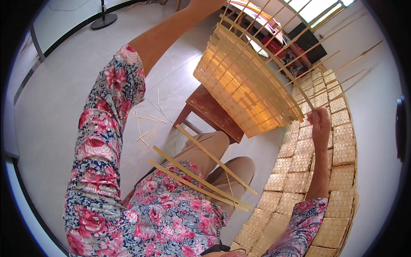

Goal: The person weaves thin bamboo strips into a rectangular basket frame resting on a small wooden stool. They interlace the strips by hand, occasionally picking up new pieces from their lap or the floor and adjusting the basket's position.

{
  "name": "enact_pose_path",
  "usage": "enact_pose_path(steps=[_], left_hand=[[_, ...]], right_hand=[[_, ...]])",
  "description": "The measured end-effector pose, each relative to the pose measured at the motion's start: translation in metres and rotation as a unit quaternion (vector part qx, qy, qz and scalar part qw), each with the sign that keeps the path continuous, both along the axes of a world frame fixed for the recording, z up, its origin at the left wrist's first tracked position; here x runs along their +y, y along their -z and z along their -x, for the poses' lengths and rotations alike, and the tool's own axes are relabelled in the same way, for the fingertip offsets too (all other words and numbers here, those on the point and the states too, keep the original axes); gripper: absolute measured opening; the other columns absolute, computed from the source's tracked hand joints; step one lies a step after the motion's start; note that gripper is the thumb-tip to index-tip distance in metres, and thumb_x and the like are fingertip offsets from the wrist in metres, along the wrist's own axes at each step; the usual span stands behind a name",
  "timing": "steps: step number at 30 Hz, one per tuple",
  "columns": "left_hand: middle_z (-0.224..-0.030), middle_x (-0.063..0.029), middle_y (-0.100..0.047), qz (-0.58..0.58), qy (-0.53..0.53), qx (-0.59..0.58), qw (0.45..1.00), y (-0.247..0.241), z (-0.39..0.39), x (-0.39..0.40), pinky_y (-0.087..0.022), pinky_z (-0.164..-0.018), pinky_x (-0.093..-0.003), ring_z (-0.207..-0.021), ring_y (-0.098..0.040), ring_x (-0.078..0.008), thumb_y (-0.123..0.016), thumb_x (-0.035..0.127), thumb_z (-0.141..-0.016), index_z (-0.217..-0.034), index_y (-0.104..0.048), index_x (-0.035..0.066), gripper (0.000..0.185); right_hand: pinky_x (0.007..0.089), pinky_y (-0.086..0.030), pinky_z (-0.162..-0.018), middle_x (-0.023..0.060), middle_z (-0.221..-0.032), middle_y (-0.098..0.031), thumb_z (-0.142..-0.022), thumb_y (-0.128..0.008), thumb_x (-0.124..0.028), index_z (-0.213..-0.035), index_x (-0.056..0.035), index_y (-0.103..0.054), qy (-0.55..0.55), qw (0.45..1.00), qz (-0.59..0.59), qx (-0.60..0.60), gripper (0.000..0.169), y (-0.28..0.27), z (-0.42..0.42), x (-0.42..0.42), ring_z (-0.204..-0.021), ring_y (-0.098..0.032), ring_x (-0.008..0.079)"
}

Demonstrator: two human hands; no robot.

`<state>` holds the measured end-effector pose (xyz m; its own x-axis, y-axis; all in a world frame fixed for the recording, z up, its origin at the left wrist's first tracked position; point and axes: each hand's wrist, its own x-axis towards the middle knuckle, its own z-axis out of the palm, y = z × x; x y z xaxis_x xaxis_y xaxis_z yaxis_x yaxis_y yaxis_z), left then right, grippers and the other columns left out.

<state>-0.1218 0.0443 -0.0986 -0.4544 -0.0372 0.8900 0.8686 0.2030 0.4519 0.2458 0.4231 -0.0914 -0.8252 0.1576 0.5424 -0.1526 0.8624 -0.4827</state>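
Note:
A partly woven bamboo panel (244,86) stands slanted in front of me against a worn red-brown wooden stool (215,109). Long bare bamboo rods (301,48) fan out from its upper side. Across these rods runs a flat bamboo strip (276,59), apart from the woven edge over much of its length. My right hand (319,123) pinches the strip's right end between thumb and fingers. Near the strip's other end, my left hand (207,4) is cut off by the top of the picture, its fingers hidden. Three loose bamboo strips (212,157) lie across my lap.
Stacks of woven bamboo squares (342,154) line the wall on my right. Thin bamboo scraps (151,119) litter the floor to the left. A round black stand base (103,22) stands farther off. Beyond the panel are a dark flat board (307,41) and red items (273,45).

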Motion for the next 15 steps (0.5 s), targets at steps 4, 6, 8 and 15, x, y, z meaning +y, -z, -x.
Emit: enact_pose_path(steps=[4,6,8,15], left_hand=[[-0.095,-0.0071,-0.071,0.057,0.226,-0.126,0.964,0.043,0.036,-0.019,-0.053,-0.078,-0.0290,-0.085,-0.065,-0.0139,-0.057,0.008,-0.090,-0.119,-0.064,-0.003,0.032],[-0.089,-0.0018,-0.070,0.117,0.111,-0.111,0.981,0.024,0.025,-0.020,-0.053,-0.071,-0.0254,-0.078,-0.063,-0.0087,-0.059,0.008,-0.090,-0.108,-0.069,-0.002,0.023],[-0.084,-0.0021,-0.068,0.056,0.261,-0.122,0.956,0.024,0.036,-0.025,-0.054,-0.070,-0.0248,-0.076,-0.063,-0.0088,-0.058,0.003,-0.090,-0.100,-0.071,0.001,0.017],[-0.095,-0.0027,-0.068,0.188,0.236,-0.111,0.947,0.013,0.074,-0.018,-0.053,-0.077,-0.0268,-0.085,-0.064,-0.0108,-0.063,0.011,-0.094,-0.107,-0.066,0.004,0.016]], right_hand=[[0.0233,-0.049,-0.069,0.0027,-0.087,-0.068,-0.097,-0.062,-0.008,-0.106,0.0022,-0.067,0.041,0.992,0.119,0.019,0.014,0.004,-0.003,0.019,-0.076,-0.060,0.0086],[0.0230,-0.049,-0.069,0.0054,-0.090,-0.070,-0.095,-0.066,-0.009,-0.110,0.0039,-0.070,0.052,0.989,0.138,0.025,0.020,0.002,-0.006,0.026,-0.077,-0.061,0.0088],[0.0237,-0.050,-0.070,0.0057,-0.090,-0.071,-0.095,-0.067,-0.011,-0.109,0.0031,-0.070,0.020,0.981,0.193,0.029,0.021,0.002,0.001,0.027,-0.078,-0.063,0.0094],[0.0216,-0.049,-0.069,0.0018,-0.087,-0.073,-0.096,-0.068,-0.016,-0.108,-0.0041,-0.073,0.023,0.980,0.196,0.035,0.017,0.011,-0.004,0.027,-0.080,-0.066,0.0073]])
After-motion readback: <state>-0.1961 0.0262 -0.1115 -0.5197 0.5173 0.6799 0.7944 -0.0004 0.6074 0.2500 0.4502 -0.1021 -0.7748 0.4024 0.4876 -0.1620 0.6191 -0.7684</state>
